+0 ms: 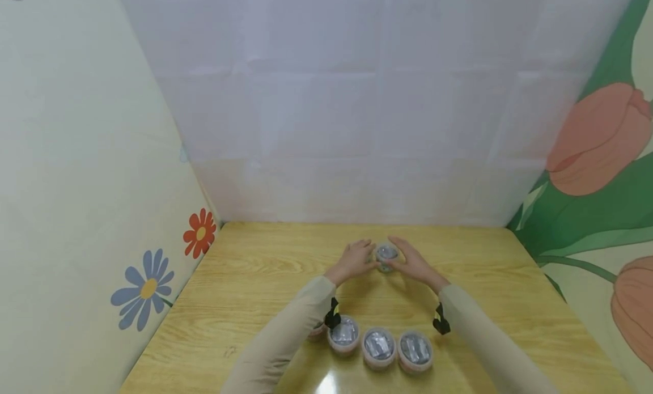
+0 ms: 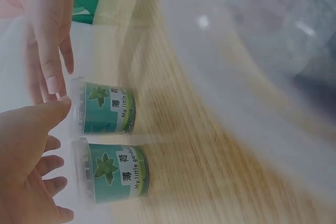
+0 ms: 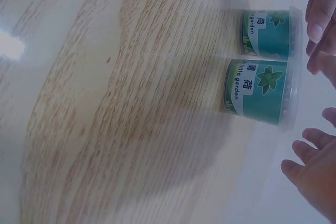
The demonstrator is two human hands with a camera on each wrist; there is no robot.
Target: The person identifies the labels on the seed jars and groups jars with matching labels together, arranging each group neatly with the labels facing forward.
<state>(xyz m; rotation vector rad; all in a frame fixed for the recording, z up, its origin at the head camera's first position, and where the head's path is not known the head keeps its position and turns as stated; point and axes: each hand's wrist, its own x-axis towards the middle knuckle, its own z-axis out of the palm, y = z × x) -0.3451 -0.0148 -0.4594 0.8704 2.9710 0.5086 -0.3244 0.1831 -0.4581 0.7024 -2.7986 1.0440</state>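
Observation:
Two small green cups with clear lids and mint-leaf labels stand upright, side by side on the wooden table. In the left wrist view, one cup (image 2: 125,174) is nearer my left hand (image 2: 26,156), and the other cup (image 2: 107,108) is farther off. The left hand's fingers are spread beside the lids. From the other side, my right hand (image 1: 414,265) reaches around the lidded cup (image 1: 386,252), thumb and fingers apart. The right wrist view shows its fingers (image 3: 304,153) loosely extended beside the lids. Whether either thumb touches a lid is unclear. In the head view the second cup is mostly hidden.
Nearer the person on the table (image 1: 245,280), several pinkish lidded tubs stand in a row, including a middle tub (image 1: 378,348) and a right-hand tub (image 1: 415,351). The left sleeve partly covers one. A blurred clear rim (image 2: 194,77) looms close in the left wrist view.

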